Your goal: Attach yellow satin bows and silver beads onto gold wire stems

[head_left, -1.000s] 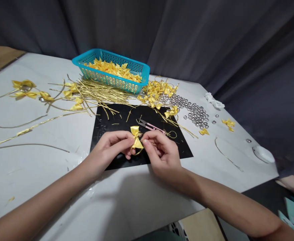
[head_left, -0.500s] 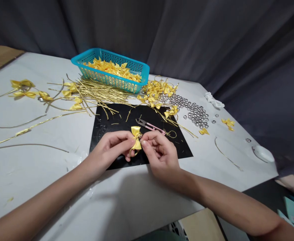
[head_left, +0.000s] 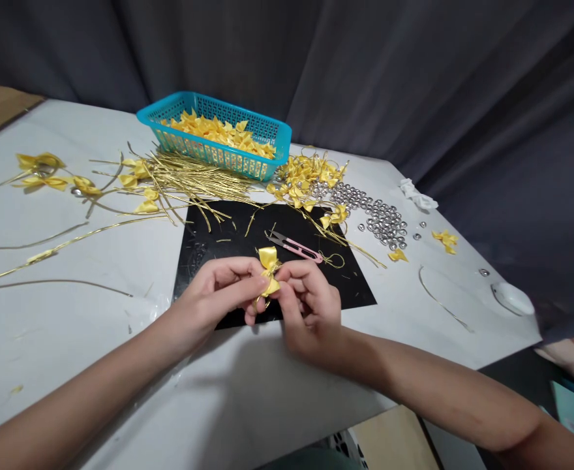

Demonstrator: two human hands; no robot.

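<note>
A small yellow ribbon bow point(head_left: 269, 260) is held upright between my two hands, above the near part of a black mat point(head_left: 360, 294). My left hand point(head_left: 231, 287) pinches the bow at its middle with thumb and finger. From the right, the thumb and forefinger of my right hand point(head_left: 306, 297) close on the bow's edge; gold cord shows there, but its ends are partly hidden by fingers. Just beyond the hands, pink thread snips point(head_left: 297, 248) lie on the mat beside a loop of gold cord point(head_left: 333, 260).
Behind the mat stands a blue basket point(head_left: 169, 104) of yellow bows, with a bundle of gold cords point(head_left: 203, 179) before it. Finished-looking bows with cord point(head_left: 311, 173) and silver beads point(head_left: 385, 222) lie to the right. A white computer mouse point(head_left: 512, 299) sits near the right edge.
The bow has tilted slightly and shifted a little right. My right thumb and finger have moved closer onto it, while my left hand keeps its pinch.
</note>
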